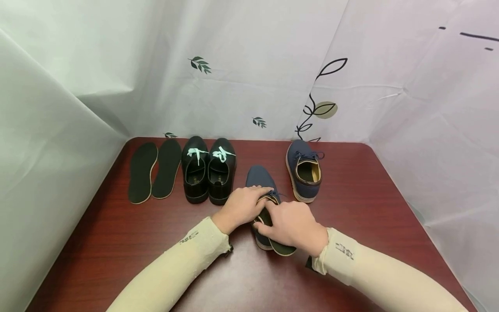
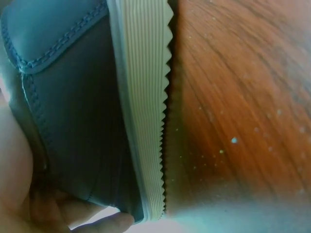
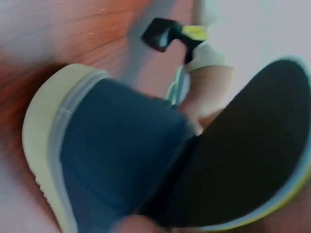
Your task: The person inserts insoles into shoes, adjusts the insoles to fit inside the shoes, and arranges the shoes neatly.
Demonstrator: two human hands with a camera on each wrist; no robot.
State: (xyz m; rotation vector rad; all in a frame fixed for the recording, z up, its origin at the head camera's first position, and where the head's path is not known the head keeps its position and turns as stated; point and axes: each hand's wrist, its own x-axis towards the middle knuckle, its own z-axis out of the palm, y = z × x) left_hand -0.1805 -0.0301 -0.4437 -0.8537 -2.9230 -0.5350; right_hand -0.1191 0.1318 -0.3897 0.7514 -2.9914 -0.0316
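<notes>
A navy shoe (image 1: pixel 259 175) lies toe-away near the middle of the table, its pale ribbed sole (image 2: pixel 146 107) filling much of the left wrist view. My left hand (image 1: pixel 242 203) grips the shoe around its opening from the left. My right hand (image 1: pixel 291 225) pinches a dark insole (image 1: pixel 281 248) whose front end is inside the shoe opening; its rear end sticks out over the heel. In the right wrist view the insole (image 3: pixel 243 150) stands tilted beside the navy heel (image 3: pixel 116 141). The insole's front end is hidden in the shoe.
A second navy shoe (image 1: pixel 306 173) stands at the back right. Left of the middle are two black shoes (image 1: pixel 196 186) (image 1: pixel 221 186) with pale laces, and further left two dark insoles (image 1: pixel 142 173) (image 1: pixel 167 169) lie flat on the red-brown table (image 1: pixel 351 186). White curtains (image 1: pixel 241 56) surround the table's back and sides.
</notes>
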